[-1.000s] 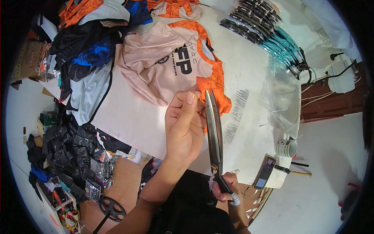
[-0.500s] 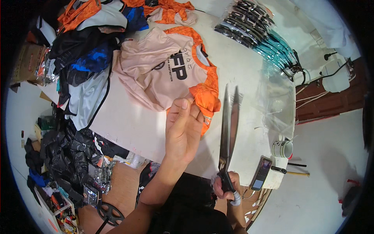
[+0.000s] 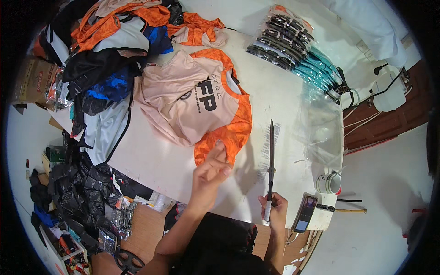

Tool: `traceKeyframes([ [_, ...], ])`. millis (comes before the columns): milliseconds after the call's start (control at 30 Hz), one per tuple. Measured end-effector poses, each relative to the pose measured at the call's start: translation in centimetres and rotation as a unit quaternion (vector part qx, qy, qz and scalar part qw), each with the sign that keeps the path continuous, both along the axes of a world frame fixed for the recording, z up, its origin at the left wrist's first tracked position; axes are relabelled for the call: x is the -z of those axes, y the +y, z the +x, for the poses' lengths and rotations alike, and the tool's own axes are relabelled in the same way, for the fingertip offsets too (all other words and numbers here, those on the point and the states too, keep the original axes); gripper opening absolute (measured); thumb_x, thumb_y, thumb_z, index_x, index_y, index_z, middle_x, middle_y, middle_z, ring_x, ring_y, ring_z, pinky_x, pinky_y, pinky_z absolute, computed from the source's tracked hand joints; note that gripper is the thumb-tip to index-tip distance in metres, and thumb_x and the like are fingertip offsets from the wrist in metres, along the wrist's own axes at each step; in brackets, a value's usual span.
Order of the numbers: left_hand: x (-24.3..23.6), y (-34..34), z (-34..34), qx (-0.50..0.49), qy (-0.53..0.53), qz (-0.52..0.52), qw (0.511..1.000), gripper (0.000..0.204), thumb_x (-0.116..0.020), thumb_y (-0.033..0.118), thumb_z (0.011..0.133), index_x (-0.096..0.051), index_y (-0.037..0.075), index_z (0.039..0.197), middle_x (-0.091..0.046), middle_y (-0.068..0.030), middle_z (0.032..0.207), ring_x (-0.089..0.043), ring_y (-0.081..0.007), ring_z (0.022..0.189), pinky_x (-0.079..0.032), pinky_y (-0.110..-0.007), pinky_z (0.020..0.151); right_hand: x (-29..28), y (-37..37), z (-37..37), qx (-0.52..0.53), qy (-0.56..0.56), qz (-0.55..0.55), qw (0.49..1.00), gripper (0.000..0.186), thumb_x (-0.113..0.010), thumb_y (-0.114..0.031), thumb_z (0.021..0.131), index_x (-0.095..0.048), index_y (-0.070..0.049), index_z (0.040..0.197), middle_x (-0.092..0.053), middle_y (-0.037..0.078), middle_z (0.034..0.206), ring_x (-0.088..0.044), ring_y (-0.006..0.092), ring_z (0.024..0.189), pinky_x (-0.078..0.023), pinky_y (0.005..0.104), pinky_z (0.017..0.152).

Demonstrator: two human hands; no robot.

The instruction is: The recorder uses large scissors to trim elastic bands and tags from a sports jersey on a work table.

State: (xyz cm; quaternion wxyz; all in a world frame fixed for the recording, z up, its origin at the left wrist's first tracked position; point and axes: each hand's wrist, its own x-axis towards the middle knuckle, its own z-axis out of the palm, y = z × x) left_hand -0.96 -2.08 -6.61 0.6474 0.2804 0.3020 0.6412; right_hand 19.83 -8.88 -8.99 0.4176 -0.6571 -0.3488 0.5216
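A pale peach jersey (image 3: 176, 101) with orange sleeves lies on the white table (image 3: 156, 167), dark lettering facing up. Over the cuff end of its near orange sleeve (image 3: 231, 137), my left hand (image 3: 206, 181) is held with fingers apart and nothing visible in them. Whether its fingertips touch the cloth I cannot tell. My right hand (image 3: 276, 213) grips a large pair of scissors (image 3: 272, 149) by the handles, blades pointing away from me. The blades appear edge-on as one thin strip, to the right of the sleeve.
Crumpled clothes (image 3: 107, 68) are heaped at the far left, beside a cardboard box (image 3: 39, 82). Bagged garments (image 3: 286, 41) lie at the far right. A cup (image 3: 327, 183) and a dark handheld device (image 3: 305, 213) sit by the right edge. Black plastic bags (image 3: 75, 188) fill the lower left.
My left hand has let go of the orange sleeve, which now lies spread on the table. The scissors have turned from spread blades to an edge-on strip, and my right hand has moved slightly away from me.
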Motion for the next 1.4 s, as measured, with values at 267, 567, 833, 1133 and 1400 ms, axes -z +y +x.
traceKeyframes([
  [267, 1.4, -1.8, 4.6, 0.111, 0.046, 0.013, 0.993, 0.007, -0.058, -0.004, 0.082, -0.059, 0.001, 0.087, -0.038, -0.0133, 0.133, -0.041, -0.0280, 0.121, -0.030, -0.045, 0.102, -1.1, 1.2, -0.8, 0.059, 0.063, 0.015, 0.996, 0.017, -0.067, -0.005, 0.078, -0.051, -0.005, 0.071, -0.053, 0.002, 0.054, -0.042, 0.0063, 0.035, -0.031, 0.0193, 0.031],
  [567, 2.8, -2.7, 3.0, 0.158, 0.310, 0.105, 0.932, 0.009, -0.063, 0.007, 0.082, -0.063, -0.002, 0.083, -0.064, -0.0102, 0.081, -0.061, -0.0166, 0.074, -0.047, -0.030, 0.068, -0.7, 3.5, -0.6, 0.050, 0.018, 0.096, 0.994, 0.016, -0.069, 0.007, 0.070, -0.058, 0.002, 0.081, -0.064, 0.006, 0.076, -0.057, 0.0071, 0.065, -0.045, 0.0198, 0.061],
  [833, 3.7, -2.7, 3.5, 0.104, 0.526, 0.149, 0.831, 0.024, -0.066, 0.016, 0.079, -0.062, -0.001, 0.095, -0.062, -0.0155, 0.086, -0.062, -0.0265, 0.077, -0.049, -0.034, 0.067, 0.8, 2.9, 2.2, 0.074, -0.056, 0.098, 0.991, 0.014, -0.070, 0.002, 0.073, -0.058, -0.001, 0.079, -0.065, 0.006, 0.071, -0.052, 0.0046, 0.051, -0.040, 0.0177, 0.045],
  [1133, 8.5, 2.1, 6.5, 0.258, 0.523, 0.067, 0.809, 0.018, -0.068, 0.008, 0.074, -0.059, -0.002, 0.085, -0.062, -0.0123, 0.085, -0.062, -0.0192, 0.069, -0.049, -0.028, 0.060, 1.2, 2.5, 2.2, 0.091, -0.031, 0.093, 0.991, 0.016, -0.071, 0.001, 0.071, -0.058, -0.001, 0.079, -0.065, 0.007, 0.072, -0.054, 0.0056, 0.049, -0.042, 0.0185, 0.042],
  [1400, 7.5, 0.5, 3.8, 0.235, 0.278, 0.030, 0.931, 0.012, -0.063, 0.005, 0.080, -0.053, 0.000, 0.075, -0.054, -0.0039, 0.077, -0.055, -0.0093, 0.074, -0.045, -0.024, 0.066, 1.0, 3.3, 1.3, 0.066, -0.131, 0.071, 0.987, 0.015, -0.071, 0.001, 0.071, -0.061, 0.004, 0.082, -0.064, 0.006, 0.071, -0.055, 0.0062, 0.058, -0.042, 0.0195, 0.051],
])
